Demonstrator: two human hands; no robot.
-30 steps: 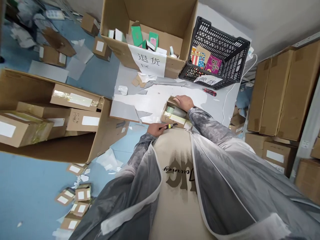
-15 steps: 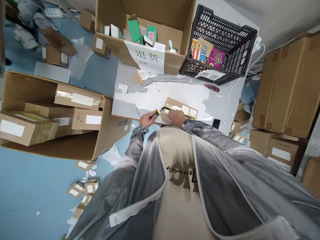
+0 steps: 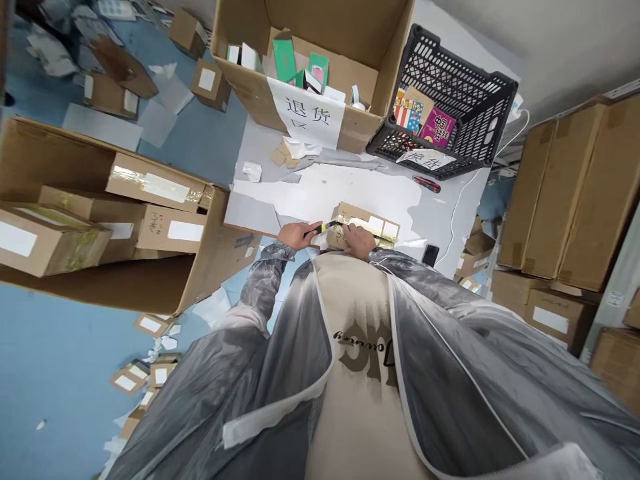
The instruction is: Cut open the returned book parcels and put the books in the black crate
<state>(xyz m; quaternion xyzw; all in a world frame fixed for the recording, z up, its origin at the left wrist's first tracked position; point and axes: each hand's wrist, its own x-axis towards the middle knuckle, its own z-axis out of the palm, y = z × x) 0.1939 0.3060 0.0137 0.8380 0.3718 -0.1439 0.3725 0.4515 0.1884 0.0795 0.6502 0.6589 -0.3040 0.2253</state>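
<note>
My left hand [image 3: 296, 235] is closed round a black and yellow utility knife [image 3: 320, 229]. The knife's tip points right, at the taped end of a small cardboard box [image 3: 360, 217] by the table's near edge. Clear tape and white labels show on that box. My right hand [image 3: 359, 240] grips the box's near side with bent fingers. The blade's exact contact with the tape is too small to make out.
Behind stand a large carton [image 3: 367, 130] of small packages and a black crate [image 3: 453, 100] with books. A red-black cutter [image 3: 427, 184] and a phone [image 3: 430, 255] lie to the right. At left, an open carton [image 3: 200, 267] holds several boxes. Stacked cartons [image 3: 565, 193] rise far right.
The knife has turned from slanting upward to nearly level, its tip now at the box's taped end. My right hand keeps its hold. The whole view has shifted slightly.
</note>
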